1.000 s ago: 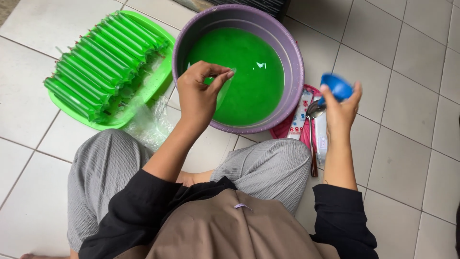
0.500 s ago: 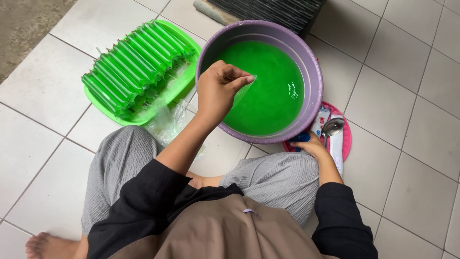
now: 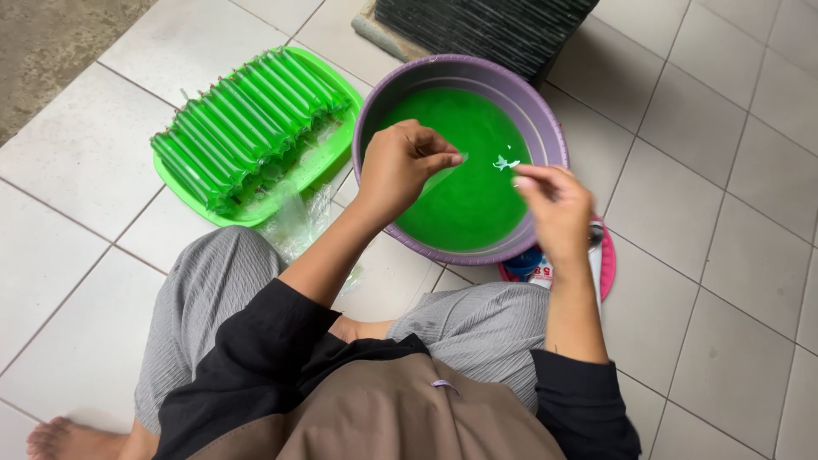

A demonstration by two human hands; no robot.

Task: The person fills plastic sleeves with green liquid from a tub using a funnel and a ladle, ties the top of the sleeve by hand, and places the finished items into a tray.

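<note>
- Green liquid [image 3: 464, 183] was observed filling a round purple basin [image 3: 545, 128], set on a pale tiled floor [image 3: 724, 255] directly ahead of the seated person.
- Left hand [image 3: 400, 170] was noted over the near left part of the basin, fingers pinched together on a thin clear plastic sleeve [image 3: 445, 175]; the grip was closed on that sleeve.
- Sleeve was seen to run from the left fingertips out to the right, its long axis roughly level and pointed towards the other hand. Its far end was hard to make out against the liquid.
- Right hand [image 3: 558, 213] was recorded over the near right part of the basin, fingers extended towards the sleeve and apparently holding nothing; whether the fingertips touched the sleeve could not be told.
- Both hands were held apart, with a narrow gap between them above the liquid. The left hand was the nearer to the sleeve, being on it.
- A green tray [image 3: 319, 162] of filled green tubes [image 3: 247, 128], laid side by side, was noted on the floor to the left of the basin, just beside it.
- A loose bunch of clear plastic [image 3: 298, 223] was seen between tray and knee.
- A pink round item [image 3: 607, 264] with a blue object [image 3: 521, 262] on it lay under the right forearm, partly hidden.
</note>
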